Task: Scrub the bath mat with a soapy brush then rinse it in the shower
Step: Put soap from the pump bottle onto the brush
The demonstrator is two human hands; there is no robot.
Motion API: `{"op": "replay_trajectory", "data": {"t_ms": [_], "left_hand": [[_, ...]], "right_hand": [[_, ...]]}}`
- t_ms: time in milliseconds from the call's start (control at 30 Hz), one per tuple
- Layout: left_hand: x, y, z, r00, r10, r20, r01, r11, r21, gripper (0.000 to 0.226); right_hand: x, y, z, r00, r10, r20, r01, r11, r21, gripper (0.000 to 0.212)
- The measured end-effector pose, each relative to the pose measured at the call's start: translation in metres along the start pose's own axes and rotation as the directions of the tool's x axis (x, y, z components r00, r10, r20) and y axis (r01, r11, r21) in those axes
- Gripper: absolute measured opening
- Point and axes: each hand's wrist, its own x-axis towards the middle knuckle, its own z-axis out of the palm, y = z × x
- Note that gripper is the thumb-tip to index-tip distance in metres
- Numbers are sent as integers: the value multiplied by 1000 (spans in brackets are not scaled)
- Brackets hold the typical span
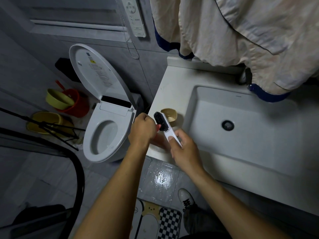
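— Grey tiles cover the bathroom wall and floor; is there any writing you can read?
— None plainly; the raised toilet lid (96, 71) carries a printed label with a yellow patch; the wall remote (135, 16) has small print; the sink (241, 107) bears a tiny mark on its back rim; all of it is too small to read.
— And the hands?
— The right hand (185, 149) grasps the white handle of the brush (165, 128), with the black bristles turned toward the left hand (142, 128); that one is clenched round a pink thing (158, 127), mostly buried in the fist, so I cannot tell what it is; both hands are over the front left corner of the white desk (165, 87), just before a beige cup (170, 115).
— Where is the bath mat (170, 223)?
— On the floor beside the person's shoe (186, 197); its black-and-white checkered part shows; the bottom edge cuts it off and a forearm covers its left side.
— Anything else hidden?
— A pale garment (241, 40) hangs over the back of the desk and covers what stands there.
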Motion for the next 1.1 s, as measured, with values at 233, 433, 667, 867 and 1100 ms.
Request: {"op": "replay_trajectory", "data": {"t_ms": [233, 433, 667, 867, 1100], "left_hand": [[-2, 8, -12, 1000, 29, 5, -29, 1000, 13, 5], [-3, 6, -3, 998, 43, -35, -41, 996, 79, 14], [3, -3, 1, 1000, 4, -15, -3, 998, 68, 5], [0, 3, -5, 998, 54, -28, -52, 995, 84, 2], [4, 1, 4, 1000, 1, -3, -1, 998, 59, 1]], "right_hand": [[-6, -1, -8, 1000, 5, 13, -5, 1000, 0, 26], [-10, -1, -13, 1000, 10, 28, -10, 1000, 4, 21], [-13, 3, -13, 999, 33, 39, -33, 999, 2, 25], [-11, -3, -15, 999, 23, 46, -24, 1000, 13, 28], [-8, -4, -14, 999, 30, 39, -31, 999, 9, 23]]}}
